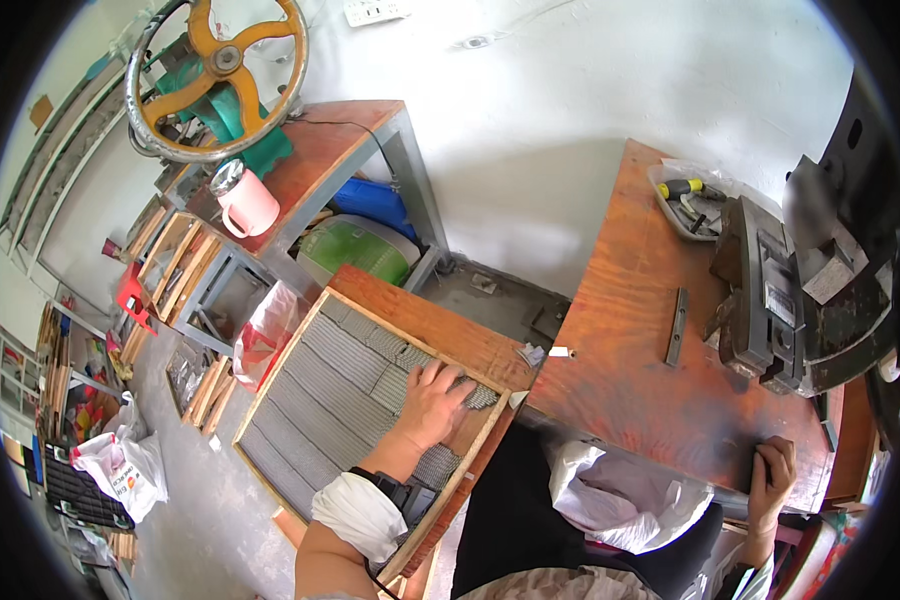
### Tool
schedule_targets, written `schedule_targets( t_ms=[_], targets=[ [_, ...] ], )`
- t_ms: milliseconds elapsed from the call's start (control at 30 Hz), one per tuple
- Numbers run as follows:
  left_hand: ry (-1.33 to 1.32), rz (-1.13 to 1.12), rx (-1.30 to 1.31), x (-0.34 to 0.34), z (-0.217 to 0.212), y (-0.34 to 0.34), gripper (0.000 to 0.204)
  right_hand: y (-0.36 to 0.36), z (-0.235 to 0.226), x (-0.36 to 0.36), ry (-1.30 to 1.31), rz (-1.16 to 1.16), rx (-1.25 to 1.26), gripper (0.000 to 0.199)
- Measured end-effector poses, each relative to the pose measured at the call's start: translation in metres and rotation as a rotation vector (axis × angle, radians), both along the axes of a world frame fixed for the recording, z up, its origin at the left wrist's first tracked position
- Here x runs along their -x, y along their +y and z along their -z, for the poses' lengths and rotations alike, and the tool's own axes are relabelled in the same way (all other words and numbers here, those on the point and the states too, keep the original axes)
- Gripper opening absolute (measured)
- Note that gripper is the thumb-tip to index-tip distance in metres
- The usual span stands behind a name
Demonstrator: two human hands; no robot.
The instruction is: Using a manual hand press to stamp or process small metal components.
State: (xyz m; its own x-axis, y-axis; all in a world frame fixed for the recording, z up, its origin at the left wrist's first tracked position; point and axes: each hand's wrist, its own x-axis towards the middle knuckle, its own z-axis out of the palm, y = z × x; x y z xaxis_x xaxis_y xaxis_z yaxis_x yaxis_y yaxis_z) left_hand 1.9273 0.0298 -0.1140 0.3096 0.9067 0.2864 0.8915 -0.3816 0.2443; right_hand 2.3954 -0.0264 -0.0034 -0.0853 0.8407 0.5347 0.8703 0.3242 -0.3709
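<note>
Left grip (434, 404) palm-down, fingers (432, 374) spread; right grip (771, 482) loosely curled, well apart.

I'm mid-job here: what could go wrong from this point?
The left hand is over rows of small grey parts in the wooden-framed tray; a careless brush could push some out of line. The right hand is at the brown table's near edge, close to the dark machine, so it might get pinched if that moves. The pink mug stands near its bench's edge and could be knocked off.
</note>
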Motion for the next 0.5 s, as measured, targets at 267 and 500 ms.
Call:
schedule_targets(
  t_ms=[267,500],
  targets=[
    [0.045,0.007,0.01,-0.0024,-0.0033,-0.0034,0.04,-0.0003,0.0011,0.0007,-0.016,0.002,-0.015,0.013],
    [-0.018,-0.011,0.096,0.001,-0.0002,0.0035,0.041,-0.0007,-0.0018,0.0032,-0.034,-0.012,-0.022,0.013]
  ],
)
